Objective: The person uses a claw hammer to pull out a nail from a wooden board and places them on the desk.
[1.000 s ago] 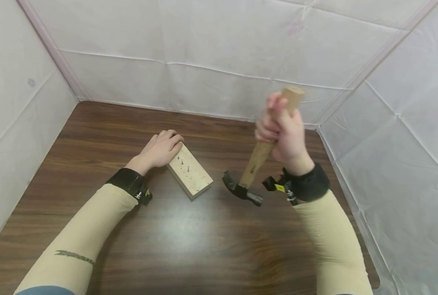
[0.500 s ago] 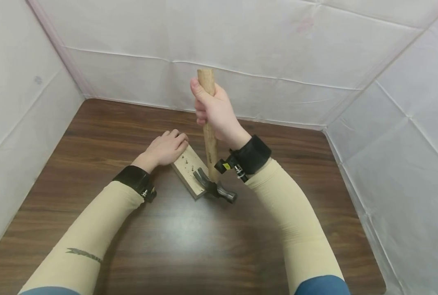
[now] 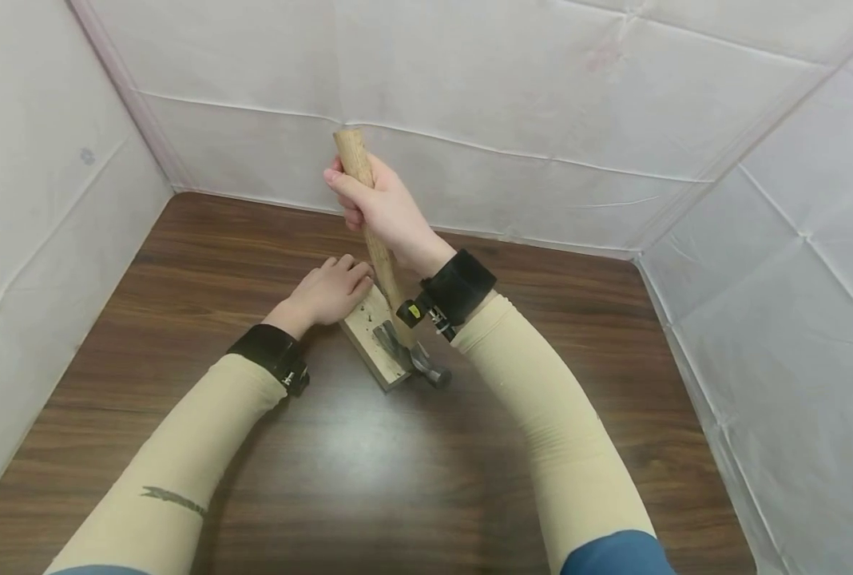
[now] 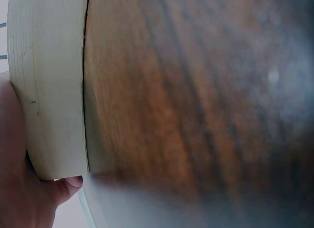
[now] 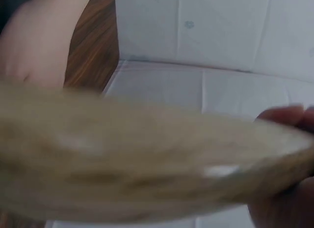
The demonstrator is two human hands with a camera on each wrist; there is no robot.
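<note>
Your pale rectangular wooden block (image 3: 370,339) lies flat on the dark wood-grain counter (image 3: 182,263), a few small dark nails standing in its top face. Its long axis runs diagonally, from the far left end under your fingers to the near right end closest to you.

Your left hand (image 3: 328,292) rests on the block's far end, fingers loosely bent over its top edge and pressing it down; in the left wrist view the block's pale side (image 4: 49,85) sits against your palm.

The claw hammer with the light wooden handle and dark steel head (image 3: 381,263) stands nearly upright, handle leaning up and to the left, head down on the block's near end with the claw toward the nails and the striking face pointing right.

Your right hand (image 3: 379,212) is wrapped tightly round the upper handle, fingers curled fully about it.
</note>
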